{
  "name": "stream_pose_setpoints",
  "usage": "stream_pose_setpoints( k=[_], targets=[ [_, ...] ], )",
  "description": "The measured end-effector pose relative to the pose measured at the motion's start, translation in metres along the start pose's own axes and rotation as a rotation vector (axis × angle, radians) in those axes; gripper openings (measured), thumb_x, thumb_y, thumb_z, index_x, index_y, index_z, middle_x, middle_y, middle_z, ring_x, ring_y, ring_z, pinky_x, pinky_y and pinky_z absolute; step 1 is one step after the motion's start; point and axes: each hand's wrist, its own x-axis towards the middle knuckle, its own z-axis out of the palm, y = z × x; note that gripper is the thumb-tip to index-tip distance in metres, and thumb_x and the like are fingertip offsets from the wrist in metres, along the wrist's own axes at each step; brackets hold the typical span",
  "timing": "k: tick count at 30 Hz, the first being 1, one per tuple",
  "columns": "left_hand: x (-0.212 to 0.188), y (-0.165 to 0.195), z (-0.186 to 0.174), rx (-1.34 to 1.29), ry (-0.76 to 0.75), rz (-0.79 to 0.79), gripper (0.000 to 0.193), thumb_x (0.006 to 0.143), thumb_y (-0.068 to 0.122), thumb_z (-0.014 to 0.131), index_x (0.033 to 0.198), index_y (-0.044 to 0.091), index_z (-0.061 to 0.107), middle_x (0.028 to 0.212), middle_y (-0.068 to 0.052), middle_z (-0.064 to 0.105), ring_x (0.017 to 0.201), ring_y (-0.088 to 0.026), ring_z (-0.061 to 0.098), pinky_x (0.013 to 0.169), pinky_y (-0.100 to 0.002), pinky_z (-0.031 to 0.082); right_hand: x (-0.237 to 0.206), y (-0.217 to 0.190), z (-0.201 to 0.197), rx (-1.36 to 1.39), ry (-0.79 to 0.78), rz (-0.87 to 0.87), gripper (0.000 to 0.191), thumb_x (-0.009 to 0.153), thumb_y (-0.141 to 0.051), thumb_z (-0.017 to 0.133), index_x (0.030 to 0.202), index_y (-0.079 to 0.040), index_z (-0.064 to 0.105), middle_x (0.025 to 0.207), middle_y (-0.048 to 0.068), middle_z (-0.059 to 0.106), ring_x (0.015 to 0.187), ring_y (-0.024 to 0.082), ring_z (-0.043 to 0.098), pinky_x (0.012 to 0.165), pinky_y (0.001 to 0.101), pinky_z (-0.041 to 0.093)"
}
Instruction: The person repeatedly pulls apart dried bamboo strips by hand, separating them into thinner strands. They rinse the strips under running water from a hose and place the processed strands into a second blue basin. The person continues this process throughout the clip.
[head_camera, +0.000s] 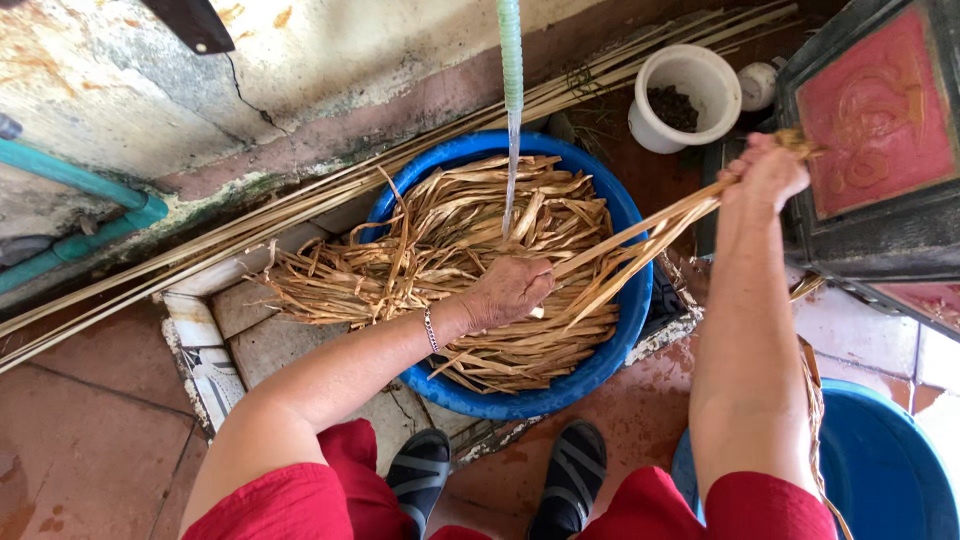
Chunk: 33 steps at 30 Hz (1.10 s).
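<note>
The left hand (510, 290) lies palm down on a heap of dry, flat plant strips (440, 250) that fill a round blue basin (520, 400); its fingers are bent and close around a few strips near the middle of the basin. The right hand (765, 172) is raised at the right of the basin and is closed tight on the end of a bundle of strips (640, 235), which runs stretched from this fist down to the left hand. A thin stream of water (511, 170) falls from a pale green hose (511, 50) onto the heap, just above the left hand. Some strips hang over the left rim of the basin onto the tiles. Long thin stalks (250, 235) lie along the wall behind the basin. A white pot (690, 75) with dark contents stands near the right hand, beside a dark cabinet with a red panel (875, 110). A second blue tub (890, 470) is at the lower right.
</note>
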Motion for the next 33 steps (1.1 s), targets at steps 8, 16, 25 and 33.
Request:
stream_pose_setpoints(
  k=[8,16,25,33],
  targets=[
    [-0.047,0.006,-0.005,0.198,-0.279,-0.145,0.029,0.102,0.023,0.047,0.08,0.006,0.055,0.064,-0.013,0.055,0.061,-0.031,0.058,0.065,-0.047,0.05,-0.003,-0.043,-0.063,-0.058,0.205,-0.168,0.025,0.092,-0.008,0.045,0.08,-0.005,0.067,0.066,0.005,0.061,0.044,0.016,0.045,0.04,0.032,0.035],
    [-0.109,-0.063,-0.002,0.35,-0.33,0.081,0.02,0.101,0.014,0.055,0.083,0.008,0.05,0.069,-0.009,0.056,0.069,-0.026,0.062,0.081,-0.044,0.058,0.012,-0.064,-0.113,-0.182,0.394,-0.448,0.007,0.082,0.0,0.059,0.089,-0.003,0.061,0.078,0.009,0.068,0.052,0.017,0.065,0.038,0.0349,0.059],
    [-0.117,-0.107,-0.011,0.65,-0.936,-0.65,0.015,0.088,-0.004,0.056,0.087,0.011,0.059,0.094,-0.016,0.068,0.068,-0.021,0.063,0.063,-0.039,0.056,-0.021,-0.061,-0.131,-0.434,-0.159,-0.106,0.007,0.107,-0.012,0.064,0.105,-0.006,0.066,0.074,0.003,0.059,0.059,0.015,0.056,0.054,0.034,0.054],
    [-0.042,-0.139,0.099,0.702,-0.952,-0.613,0.028,0.103,0.023,0.055,0.088,0.001,0.063,0.081,-0.013,0.066,0.063,-0.017,0.059,0.052,-0.029,0.055,-0.08,-0.057,-0.086,-0.679,-0.34,-0.081,0.026,0.115,-0.032,0.051,0.107,-0.012,0.065,0.076,0.002,0.064,0.063,0.013,0.067,0.062,0.0352,0.065]
  ],
)
